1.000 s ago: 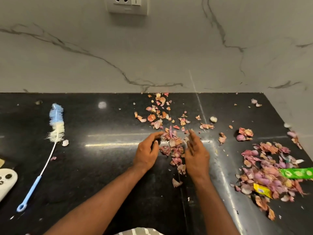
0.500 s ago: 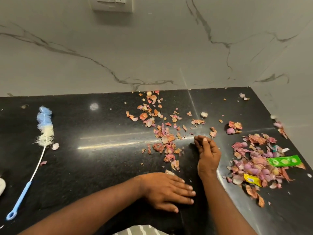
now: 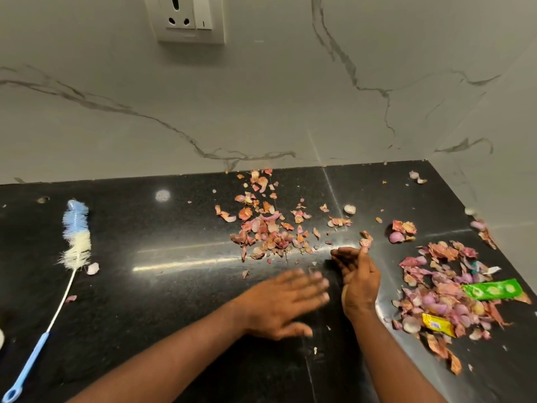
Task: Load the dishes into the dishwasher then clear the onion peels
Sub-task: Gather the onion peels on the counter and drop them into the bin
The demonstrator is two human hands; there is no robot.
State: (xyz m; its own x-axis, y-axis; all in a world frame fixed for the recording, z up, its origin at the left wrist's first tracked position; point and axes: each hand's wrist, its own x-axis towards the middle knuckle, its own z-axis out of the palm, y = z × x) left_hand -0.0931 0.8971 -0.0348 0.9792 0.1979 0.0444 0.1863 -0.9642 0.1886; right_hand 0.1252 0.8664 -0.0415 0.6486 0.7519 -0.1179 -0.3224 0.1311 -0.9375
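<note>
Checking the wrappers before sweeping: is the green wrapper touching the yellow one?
Apart. The head view shows the green wrapper at the right edge of the peel pile and the yellow wrapper nearer the person, with peels between them.

pink-orange onion peels [image 3: 266, 228] scattered mid-counter, larger heap [image 3: 444, 289] right

Left hand [image 3: 286, 303] flat, fingers spread, blurred; right hand [image 3: 359, 282] edge-on, fingers loosely cupped.

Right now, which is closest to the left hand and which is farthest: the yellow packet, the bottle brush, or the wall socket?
From the left hand:
1. Yellow packet, to its right among the peels.
2. Bottle brush, far left on the counter.
3. Wall socket, up on the wall.
</note>
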